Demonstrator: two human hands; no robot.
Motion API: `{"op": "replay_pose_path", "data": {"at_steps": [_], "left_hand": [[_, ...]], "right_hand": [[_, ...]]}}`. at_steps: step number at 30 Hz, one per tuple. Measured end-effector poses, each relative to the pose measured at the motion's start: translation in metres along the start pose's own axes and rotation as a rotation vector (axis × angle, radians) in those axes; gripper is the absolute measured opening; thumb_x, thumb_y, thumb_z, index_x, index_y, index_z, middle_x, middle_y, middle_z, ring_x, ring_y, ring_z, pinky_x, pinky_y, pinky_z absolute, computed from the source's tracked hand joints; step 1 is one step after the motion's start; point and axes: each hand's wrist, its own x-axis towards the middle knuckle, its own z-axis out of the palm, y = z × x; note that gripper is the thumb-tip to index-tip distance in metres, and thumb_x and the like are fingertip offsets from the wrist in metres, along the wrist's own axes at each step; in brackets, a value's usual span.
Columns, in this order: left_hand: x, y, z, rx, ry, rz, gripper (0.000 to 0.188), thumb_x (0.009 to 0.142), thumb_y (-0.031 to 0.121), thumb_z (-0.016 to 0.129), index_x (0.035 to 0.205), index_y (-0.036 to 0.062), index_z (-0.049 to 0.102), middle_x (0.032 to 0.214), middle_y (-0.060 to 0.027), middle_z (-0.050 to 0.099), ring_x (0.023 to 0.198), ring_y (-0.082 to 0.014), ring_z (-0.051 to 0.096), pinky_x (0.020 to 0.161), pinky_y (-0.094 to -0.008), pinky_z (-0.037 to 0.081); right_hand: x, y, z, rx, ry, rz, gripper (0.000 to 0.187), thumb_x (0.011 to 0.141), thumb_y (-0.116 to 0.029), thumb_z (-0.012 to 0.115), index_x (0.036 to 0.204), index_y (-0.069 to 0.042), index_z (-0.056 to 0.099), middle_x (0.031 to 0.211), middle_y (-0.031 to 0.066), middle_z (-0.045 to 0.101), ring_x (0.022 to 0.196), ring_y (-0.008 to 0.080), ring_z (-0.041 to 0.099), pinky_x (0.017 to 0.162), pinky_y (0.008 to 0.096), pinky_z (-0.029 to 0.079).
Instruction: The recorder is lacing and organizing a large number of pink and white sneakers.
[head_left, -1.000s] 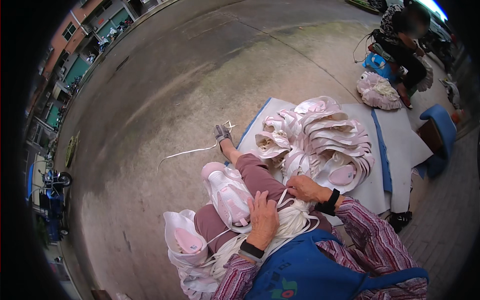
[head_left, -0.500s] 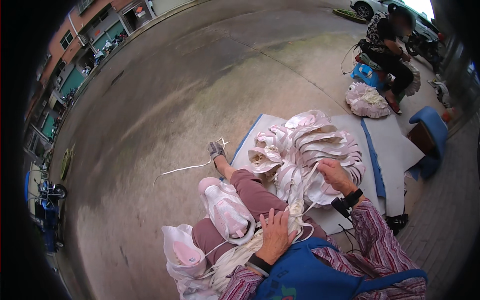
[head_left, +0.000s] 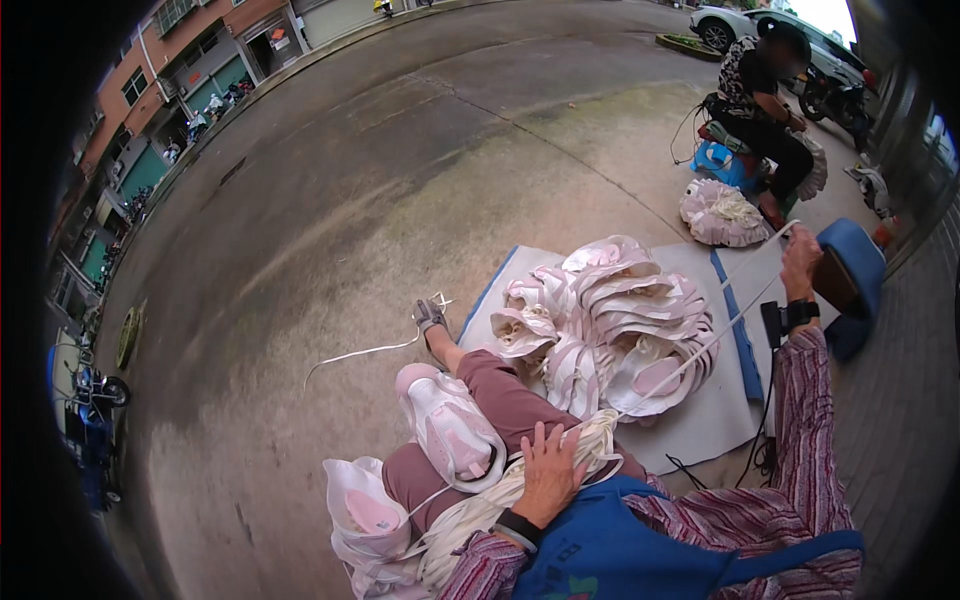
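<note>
A blue apron (head_left: pixel 630 535) fills the foreground, with a bundle of white laces (head_left: pixel 475 512) lying across the lap above it. The left hand (head_left: pixel 548 470) rests on the bundle with fingers spread, pressing rather than grasping, while the right hand (head_left: pixel 800 262), raised well out to the side, pinches a pale lace (head_left: pixel 683 372) that stretches back toward the lap. The laces look light, soft and limp — easy to bend, hard to break, likely quick to tangle or slide through loose fingers — so a single strand is best taken between thumb and fingertips, the rest pinned under a flat palm. A pink-and-white shoe (head_left: pixel 450 420), probably light with a firmer sole, sits over the knee. Farther out, a pile of shoe uppers (head_left: pixel 640 300) lies on a pale mat (head_left: pixel 695 440) near a blue chair (head_left: pixel 868 262); beyond, a co-worker (head_left: pixel 775 145) sits near another heap (head_left: pixel 722 213).
</note>
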Motion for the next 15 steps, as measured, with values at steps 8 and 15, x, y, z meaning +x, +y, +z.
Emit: {"op": "replay_pose_path", "data": {"at_steps": [8,15], "left_hand": [[0.025,0.023,-0.011,-0.097,0.029,-0.057,0.070,0.076,0.048,0.067,0.123,-0.0015,0.048,0.110,-0.0182,0.055,0.110,-0.0354,0.047,0.094,-0.0587,0.028],[0.019,-0.013,0.002,-0.218,0.039,-0.168,0.033,0.080,0.023,0.060,0.103,0.0020,0.050,0.086,-0.0177,0.056,0.084,-0.0347,0.056,0.075,-0.0471,0.042]], "right_hand": [[0.044,-0.069,-0.059,0.050,0.021,0.176,0.009,0.091,-0.018,0.058,0.084,-0.014,0.059,0.062,-0.0074,0.045,0.046,0.0036,0.039,0.040,0.0213,0.030],[-0.003,-0.099,-0.018,0.105,-0.024,0.160,0.013,0.091,-0.016,0.059,0.078,-0.011,0.060,0.060,-0.0064,0.042,0.044,0.0024,0.034,0.038,0.0197,0.024]]}}
